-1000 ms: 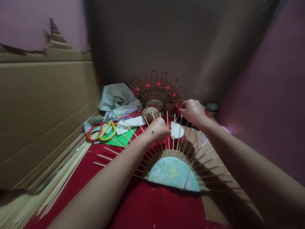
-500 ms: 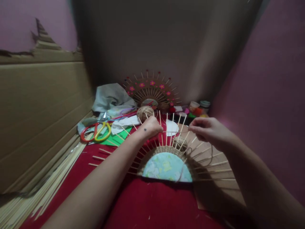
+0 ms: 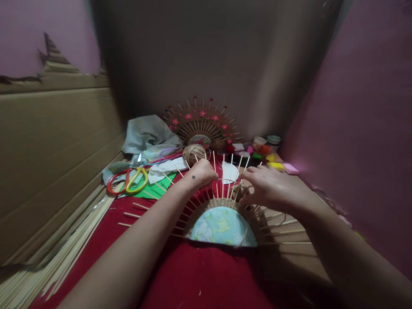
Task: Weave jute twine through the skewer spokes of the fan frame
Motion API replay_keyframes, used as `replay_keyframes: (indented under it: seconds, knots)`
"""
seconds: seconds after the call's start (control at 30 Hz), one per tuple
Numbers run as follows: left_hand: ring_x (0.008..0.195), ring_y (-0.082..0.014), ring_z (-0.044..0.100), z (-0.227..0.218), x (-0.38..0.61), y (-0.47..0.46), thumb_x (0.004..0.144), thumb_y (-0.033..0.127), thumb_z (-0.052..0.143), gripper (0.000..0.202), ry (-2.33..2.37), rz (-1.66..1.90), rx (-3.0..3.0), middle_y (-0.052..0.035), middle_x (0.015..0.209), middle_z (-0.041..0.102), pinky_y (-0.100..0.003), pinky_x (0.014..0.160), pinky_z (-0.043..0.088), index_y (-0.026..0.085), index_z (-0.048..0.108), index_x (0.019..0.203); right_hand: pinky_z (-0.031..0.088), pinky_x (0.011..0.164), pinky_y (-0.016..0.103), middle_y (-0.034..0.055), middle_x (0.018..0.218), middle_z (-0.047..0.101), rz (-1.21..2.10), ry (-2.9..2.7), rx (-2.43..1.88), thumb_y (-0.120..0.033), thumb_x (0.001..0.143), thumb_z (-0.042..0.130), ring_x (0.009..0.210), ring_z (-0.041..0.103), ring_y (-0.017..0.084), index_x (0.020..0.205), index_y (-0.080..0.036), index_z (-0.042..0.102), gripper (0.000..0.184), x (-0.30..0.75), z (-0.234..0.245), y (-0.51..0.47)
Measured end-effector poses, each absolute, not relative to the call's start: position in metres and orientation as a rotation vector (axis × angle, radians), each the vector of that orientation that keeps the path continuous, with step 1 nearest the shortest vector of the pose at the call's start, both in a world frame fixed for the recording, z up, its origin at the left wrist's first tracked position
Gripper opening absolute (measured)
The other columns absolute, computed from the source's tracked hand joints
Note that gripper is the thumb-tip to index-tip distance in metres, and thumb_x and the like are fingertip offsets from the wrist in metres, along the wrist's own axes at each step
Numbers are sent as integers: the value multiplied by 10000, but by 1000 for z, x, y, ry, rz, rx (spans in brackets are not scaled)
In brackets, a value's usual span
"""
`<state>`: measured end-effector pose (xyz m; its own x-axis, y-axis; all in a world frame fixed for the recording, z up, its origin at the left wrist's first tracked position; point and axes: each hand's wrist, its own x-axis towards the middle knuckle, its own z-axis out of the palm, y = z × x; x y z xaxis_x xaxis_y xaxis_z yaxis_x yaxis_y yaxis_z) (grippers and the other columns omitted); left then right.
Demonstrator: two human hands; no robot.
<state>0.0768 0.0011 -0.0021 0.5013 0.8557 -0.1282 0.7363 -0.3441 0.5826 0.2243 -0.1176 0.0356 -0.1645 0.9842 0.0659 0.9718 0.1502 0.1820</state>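
A half-round piece (image 3: 222, 225) with a pale blue-green centre, a woven twine band and wooden sticks fanning out lies on the red cloth (image 3: 199, 279). My left hand (image 3: 201, 172) is closed around the sticks at the top left of the fan. My right hand (image 3: 268, 186) lies over the sticks on the right, its fingers bent down among them and pinching the twine strand. A ball of twine (image 3: 194, 153) sits just behind my left hand.
Red and yellow scissors (image 3: 127, 180) lie on green paper at the left, beside grey cloth (image 3: 149, 135). A finished stick fan with pink flowers (image 3: 201, 122) leans at the back. Small coloured pots (image 3: 265, 148) stand back right. Loose sticks (image 3: 48, 266) lie along the cardboard wall.
My right hand has come down and toward me, from above the far sticks onto the right side of the fan. My left hand has stayed on the sticks.
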Motion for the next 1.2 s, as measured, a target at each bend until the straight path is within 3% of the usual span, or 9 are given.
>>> replay_keyframes:
  seconds: [0.1, 0.2, 0.3, 0.47, 0.83, 1.2]
  knots:
    - [347, -95, 447, -2, 78, 1, 626, 202, 534, 188, 1315, 279, 2160, -4, 357, 472, -199, 373, 341, 125, 558, 457, 295, 569, 284, 60, 873, 624, 252, 2403, 2034, -515, 671, 623, 785, 535, 212, 859, -224, 630, 346, 230, 33, -107]
    - [356, -99, 456, -3, 78, 2, 627, 198, 526, 183, 1301, 289, 2169, -7, 358, 475, -199, 378, 350, 121, 574, 468, 256, 516, 272, 52, 781, 630, 229, 2393, 2102, -388, 746, 572, 650, 528, 160, 757, -204, 631, 194, 227, 22, -95]
    - [348, -101, 454, -2, 79, 2, 625, 189, 514, 182, 1320, 261, 2183, -16, 372, 494, -205, 373, 349, 117, 582, 473, 237, 512, 271, 60, 776, 631, 344, 2403, 2167, -244, 744, 546, 644, 527, 153, 723, -180, 622, 101, 223, 6, -85]
    - [353, -94, 443, -1, 79, 2, 619, 185, 512, 181, 1322, 238, 2209, -14, 380, 499, -202, 376, 342, 118, 580, 465, 264, 551, 260, 74, 775, 612, 405, 2500, 2241, -134, 754, 460, 667, 519, 139, 711, -157, 608, 156, 226, -12, -78]
    - [339, -85, 410, -2, 77, 2, 632, 190, 505, 208, 1251, 248, 2158, 1, 348, 453, -203, 372, 335, 134, 526, 432, 271, 560, 254, 61, 752, 585, 375, 2540, 2311, -127, 747, 451, 660, 492, 134, 681, -160, 576, 145, 229, -16, -77]
    - [365, -94, 438, 1, 78, 0, 640, 202, 548, 169, 1363, 275, 2164, -17, 388, 500, -201, 374, 337, 98, 611, 523, 225, 518, 298, 93, 768, 570, 607, 2503, 1902, -94, 768, 422, 644, 505, 172, 769, -163, 628, 218, 219, -8, -81]
